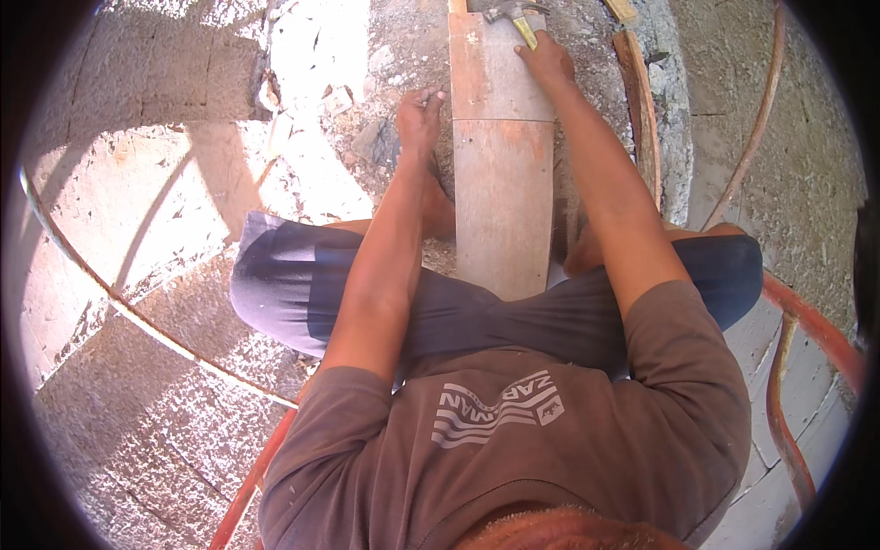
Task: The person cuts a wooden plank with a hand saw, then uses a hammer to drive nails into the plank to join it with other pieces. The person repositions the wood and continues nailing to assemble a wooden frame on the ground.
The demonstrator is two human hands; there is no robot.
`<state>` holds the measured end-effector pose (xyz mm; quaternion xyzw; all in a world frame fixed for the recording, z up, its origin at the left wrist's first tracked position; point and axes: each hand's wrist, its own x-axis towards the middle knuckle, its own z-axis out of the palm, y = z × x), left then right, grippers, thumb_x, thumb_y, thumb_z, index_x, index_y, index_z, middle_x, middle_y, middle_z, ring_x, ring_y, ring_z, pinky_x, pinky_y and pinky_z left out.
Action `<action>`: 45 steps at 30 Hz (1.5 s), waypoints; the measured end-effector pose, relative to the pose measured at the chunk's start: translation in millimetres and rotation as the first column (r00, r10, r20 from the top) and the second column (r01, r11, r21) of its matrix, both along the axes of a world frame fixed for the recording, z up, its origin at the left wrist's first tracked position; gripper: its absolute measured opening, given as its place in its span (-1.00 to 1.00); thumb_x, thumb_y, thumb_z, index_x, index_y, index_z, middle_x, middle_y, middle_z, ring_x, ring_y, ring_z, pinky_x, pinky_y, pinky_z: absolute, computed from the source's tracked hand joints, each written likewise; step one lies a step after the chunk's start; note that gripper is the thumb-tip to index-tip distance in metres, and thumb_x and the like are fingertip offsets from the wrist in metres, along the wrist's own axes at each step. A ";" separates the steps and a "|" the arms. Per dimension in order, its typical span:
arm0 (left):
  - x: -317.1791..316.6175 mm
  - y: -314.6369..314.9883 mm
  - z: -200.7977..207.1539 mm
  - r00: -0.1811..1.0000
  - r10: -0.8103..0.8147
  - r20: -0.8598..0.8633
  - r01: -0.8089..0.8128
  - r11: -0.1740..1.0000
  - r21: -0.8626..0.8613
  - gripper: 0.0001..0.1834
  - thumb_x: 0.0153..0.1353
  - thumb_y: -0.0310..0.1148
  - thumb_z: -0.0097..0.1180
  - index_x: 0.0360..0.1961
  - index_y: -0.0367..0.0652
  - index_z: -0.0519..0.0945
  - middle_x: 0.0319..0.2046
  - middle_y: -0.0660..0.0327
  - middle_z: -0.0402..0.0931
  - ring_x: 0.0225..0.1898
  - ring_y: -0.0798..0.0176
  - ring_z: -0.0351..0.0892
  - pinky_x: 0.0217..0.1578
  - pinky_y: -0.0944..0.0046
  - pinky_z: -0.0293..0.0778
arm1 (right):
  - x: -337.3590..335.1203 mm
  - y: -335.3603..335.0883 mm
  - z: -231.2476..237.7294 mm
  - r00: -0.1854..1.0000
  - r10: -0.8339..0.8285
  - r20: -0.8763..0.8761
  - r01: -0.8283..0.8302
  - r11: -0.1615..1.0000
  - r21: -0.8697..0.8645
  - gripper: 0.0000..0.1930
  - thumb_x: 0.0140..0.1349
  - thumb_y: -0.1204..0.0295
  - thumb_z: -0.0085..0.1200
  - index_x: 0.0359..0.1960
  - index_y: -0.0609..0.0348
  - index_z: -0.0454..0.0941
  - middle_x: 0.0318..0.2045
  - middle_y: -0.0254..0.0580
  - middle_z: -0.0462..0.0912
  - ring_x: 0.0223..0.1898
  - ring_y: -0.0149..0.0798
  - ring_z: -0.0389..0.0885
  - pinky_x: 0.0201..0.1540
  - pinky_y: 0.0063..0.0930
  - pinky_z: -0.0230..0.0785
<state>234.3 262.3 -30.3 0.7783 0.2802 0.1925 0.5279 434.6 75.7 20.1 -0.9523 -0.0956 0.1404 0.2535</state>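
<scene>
Person squats over a long wooden plank point(502, 183) lying on a rough concrete floor point(119, 403), plank running from between the knees toward the far edge of the floor.

Right hand point(546, 60) closed around the yellow handle of a claw hammer point(516, 16); hammer head sits over the plank's far end. Hand rests on the plank's right far corner.

Left hand point(420, 110) just beside the plank's left edge, fingers curled and pinching a small nail-like item point(429, 93); too small to confirm what it is. Grip closed on it.

Around:
- Rubble and pale broken chunks point(316, 73) on the floor left of the left hand, close to it.
- Second narrow strip of wood point(642, 110) right of the plank, roughly parallel, not touching it.
- Another wood offcut point(621, 9) at the far edge, near the hammer.
- Thin hose or cable point(92, 275) curving across the left floor, well apart from the hands.
- Red-orange hose point(807, 321) at the right edge, by the right knee.
- Bent rebar-like rod point(756, 128) on the far right.

Nothing lies on the plank between the hands. No containers visible.
</scene>
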 end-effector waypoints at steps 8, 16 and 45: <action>7.2 -40.6 37.1 0.991 -0.035 -0.128 -0.001 0.963 -0.271 -0.68 0.28 -0.31 0.24 -0.04 -0.31 0.69 -0.10 0.08 0.71 -0.06 0.20 0.64 0.03 0.22 0.48 | 2.4 -0.8 -3.3 1.000 0.007 -0.012 -0.007 1.000 -0.005 -0.51 0.23 0.03 0.22 0.06 0.09 0.54 -0.04 0.07 0.69 0.05 0.13 0.64 0.06 0.03 0.47; -1.8 -48.7 39.6 0.980 -0.045 -0.195 0.037 0.999 -0.040 -0.72 0.31 -0.30 0.17 -0.10 -0.29 0.68 -0.16 0.08 0.69 -0.08 0.22 0.63 -0.01 0.23 0.49 | 2.7 -2.4 -7.8 0.999 0.017 0.034 -0.017 1.000 0.013 -0.52 0.22 0.04 0.23 0.03 0.10 0.55 -0.08 0.07 0.71 -0.01 0.13 0.67 0.01 0.03 0.49; -0.6 -31.3 3.9 0.974 -0.228 -0.012 0.229 0.972 0.050 -0.77 0.32 -0.29 0.14 -0.15 -0.19 0.70 -0.11 0.08 0.65 -0.08 0.01 0.65 -0.03 0.19 0.50 | -119.9 -7.8 133.3 0.913 0.276 0.301 -0.359 0.893 0.270 -0.52 0.46 0.25 -0.02 0.37 0.04 0.39 -0.23 0.27 0.68 -0.22 0.30 0.67 -0.12 0.11 0.49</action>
